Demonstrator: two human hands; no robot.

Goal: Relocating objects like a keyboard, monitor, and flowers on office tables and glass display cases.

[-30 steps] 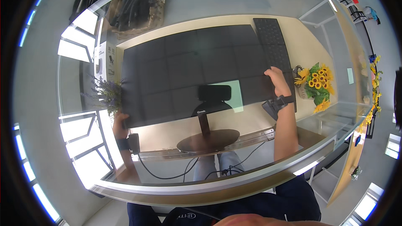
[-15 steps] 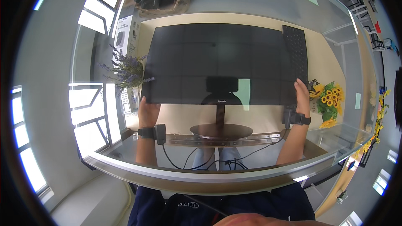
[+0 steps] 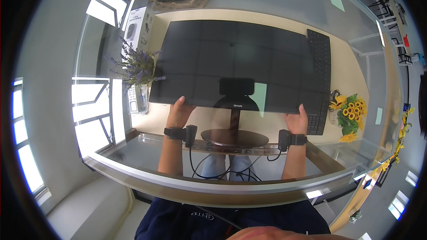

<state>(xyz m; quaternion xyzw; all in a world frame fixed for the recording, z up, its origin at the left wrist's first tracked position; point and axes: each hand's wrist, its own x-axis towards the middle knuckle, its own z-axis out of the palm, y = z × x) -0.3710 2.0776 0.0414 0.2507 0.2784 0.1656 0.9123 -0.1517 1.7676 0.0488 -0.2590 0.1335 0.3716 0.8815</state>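
Note:
A black computer monitor with a dark, reflective screen stands on a thin neck above a round base. My left hand grips its lower edge left of the middle, thumb on the front and fingers behind. Near the lower right corner, my right hand holds the same edge, its thumb pointing up across the frame. The fingers behind the panel are partly hidden. Both wrists wear black straps with small cabled boxes. A black keyboard stands along the monitor's right side, partly covered by it.
A glass-walled enclosure surrounds the beige desk. At left are a glass vase of lavender and a white box. Sunflowers and a white mouse are at right. Black cables hang near my legs.
Both hands have moved inward from the monitor's sides to its lower edge. The monitor appears slightly turned clockwise in the picture, and more of the keyboard's near end shows.

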